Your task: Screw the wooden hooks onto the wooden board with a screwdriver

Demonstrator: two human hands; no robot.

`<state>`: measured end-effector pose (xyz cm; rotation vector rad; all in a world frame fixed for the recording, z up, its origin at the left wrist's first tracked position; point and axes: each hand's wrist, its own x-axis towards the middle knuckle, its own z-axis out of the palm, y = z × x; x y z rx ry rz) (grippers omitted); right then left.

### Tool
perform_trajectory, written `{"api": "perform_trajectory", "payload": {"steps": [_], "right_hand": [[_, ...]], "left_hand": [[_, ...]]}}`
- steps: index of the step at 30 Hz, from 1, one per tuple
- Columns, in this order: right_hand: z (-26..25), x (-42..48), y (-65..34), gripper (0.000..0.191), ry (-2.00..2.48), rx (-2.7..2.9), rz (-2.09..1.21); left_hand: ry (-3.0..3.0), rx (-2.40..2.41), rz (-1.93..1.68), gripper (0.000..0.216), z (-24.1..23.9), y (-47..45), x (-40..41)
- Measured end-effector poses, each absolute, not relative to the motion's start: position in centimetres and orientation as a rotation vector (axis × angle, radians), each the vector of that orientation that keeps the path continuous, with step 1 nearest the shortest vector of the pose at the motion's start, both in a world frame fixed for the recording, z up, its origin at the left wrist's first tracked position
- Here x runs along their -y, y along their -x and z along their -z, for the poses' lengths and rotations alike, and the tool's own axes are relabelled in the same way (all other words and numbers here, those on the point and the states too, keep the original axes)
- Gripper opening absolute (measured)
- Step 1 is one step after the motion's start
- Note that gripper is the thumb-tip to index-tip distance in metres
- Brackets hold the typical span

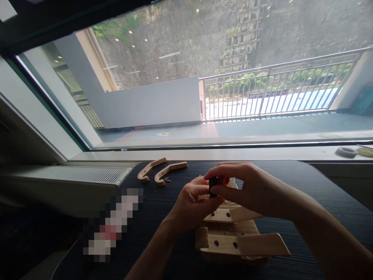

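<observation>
Both my hands meet over a pale wooden board (247, 228) on the dark table. My right hand (247, 186) pinches a small black piece (213, 187), with some red showing behind it; its kind is unclear. My left hand (194, 204) is closed just below and against it, and my fingers hide what they hold. Under and in front of my hands, curved wooden hooks lie across the board. The nearest hook (224, 245) shows two dark-rimmed holes, and so does the hook (220, 215) behind it. My hands cover the board's far part.
Two loose wooden hooks (170, 171) lie at the table's back left, with a few small screws (166, 179) beside one. A blurred-out patch (113, 225) covers something at the left. Behind the table (309, 217) runs a windowsill (186, 153), with tape rolls (346, 152) at its right end.
</observation>
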<state>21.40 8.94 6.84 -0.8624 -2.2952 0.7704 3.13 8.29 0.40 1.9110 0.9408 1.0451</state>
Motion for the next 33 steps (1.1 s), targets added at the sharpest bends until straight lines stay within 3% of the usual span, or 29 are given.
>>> {"api": "perform_trajectory", "payload": {"steps": [7, 10, 17, 33], "right_hand": [[-6.86, -8.86, -21.42, 0.018, 0.868, 2.285, -0.782], [-6.77, -8.91, -21.50, 0.014, 0.859, 2.281, -0.777], [-6.62, -9.04, -21.53, 0.012, 0.885, 2.258, -0.758], [-6.55, -9.21, -21.19, 0.011, 0.876, 2.284, -0.764]], "left_hand": [[-1.988, -0.893, -0.970, 0.019, -0.78, -2.69, -8.21], [-1.969, -0.906, -1.074, 0.012, -0.53, -2.90, -8.35], [-1.902, -0.912, -1.299, 0.023, 0.16, -3.15, -8.62], [-1.995, -0.813, -1.213, 0.011, -0.67, -2.35, -8.66]]}}
